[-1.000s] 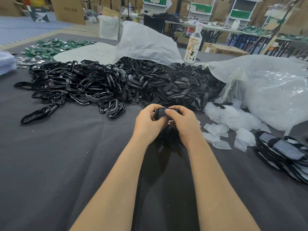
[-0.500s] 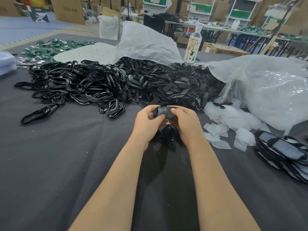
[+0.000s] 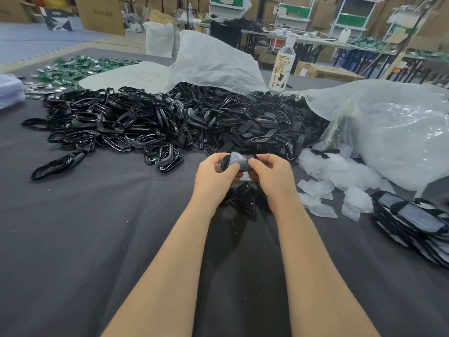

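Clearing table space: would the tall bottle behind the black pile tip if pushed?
Probably yes: the bottle is tall, narrow and upright on a small base. The dark cloth under it looks soft and may catch the base rather than let it slide. Its fill is unreadable, so weight is uncertain.

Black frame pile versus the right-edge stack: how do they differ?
The black frame pile is jumbled; the stack lies in overlapping layers. The pile is far bigger than the stack. Pile frames are open rings; stack pieces have pale filled faces. Both rest on dark cloth.
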`<state>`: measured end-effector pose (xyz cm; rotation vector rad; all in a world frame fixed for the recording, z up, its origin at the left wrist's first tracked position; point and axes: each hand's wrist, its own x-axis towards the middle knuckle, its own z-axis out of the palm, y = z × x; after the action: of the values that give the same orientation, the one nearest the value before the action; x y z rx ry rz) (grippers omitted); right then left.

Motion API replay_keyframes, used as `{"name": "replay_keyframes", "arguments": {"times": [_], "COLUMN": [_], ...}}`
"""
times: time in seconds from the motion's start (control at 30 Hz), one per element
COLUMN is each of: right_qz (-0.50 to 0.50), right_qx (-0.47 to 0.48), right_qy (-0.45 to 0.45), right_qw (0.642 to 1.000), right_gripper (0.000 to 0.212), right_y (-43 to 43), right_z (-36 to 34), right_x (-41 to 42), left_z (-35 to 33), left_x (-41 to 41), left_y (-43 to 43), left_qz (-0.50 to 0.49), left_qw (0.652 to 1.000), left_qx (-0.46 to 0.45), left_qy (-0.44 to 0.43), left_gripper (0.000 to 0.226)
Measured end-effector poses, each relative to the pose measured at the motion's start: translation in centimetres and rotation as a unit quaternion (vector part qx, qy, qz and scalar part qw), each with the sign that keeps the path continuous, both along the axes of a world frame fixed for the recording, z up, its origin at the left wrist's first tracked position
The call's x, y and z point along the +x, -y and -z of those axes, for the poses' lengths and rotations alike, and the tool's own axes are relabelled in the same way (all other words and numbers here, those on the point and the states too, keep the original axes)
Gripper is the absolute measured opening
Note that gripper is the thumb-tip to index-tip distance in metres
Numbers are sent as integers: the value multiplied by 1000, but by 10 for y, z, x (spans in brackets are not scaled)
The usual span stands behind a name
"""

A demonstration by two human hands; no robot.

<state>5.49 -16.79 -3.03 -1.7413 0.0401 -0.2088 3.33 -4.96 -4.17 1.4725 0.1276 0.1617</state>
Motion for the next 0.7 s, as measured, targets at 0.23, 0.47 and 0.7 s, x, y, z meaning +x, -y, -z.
{"name": "replay_keyframes", "arguments": {"times": [0.23,0.47,0.7], "right_qz": [-7,-14,-14], "right_qx": [-11,-9,-1], "right_qy": [-1,-5,-4], "right_qw": [1000,1000,1000], "right_gripper": [21,19,19], "right_y": [0,-2,-3], "right_z": [-2,-3,-1], "right_x": [-2,-4,-2], "left_z": [-1,-3,-5], "left_x": [0,-1,-2], "left_y": [0,-1,0], "left_qz": [-12,-25,-25], "left_qw": [1000,999,998], "left_qx": [9,35,58], "left_qy": [11,10,2], "left_gripper": [13,22,23]}}
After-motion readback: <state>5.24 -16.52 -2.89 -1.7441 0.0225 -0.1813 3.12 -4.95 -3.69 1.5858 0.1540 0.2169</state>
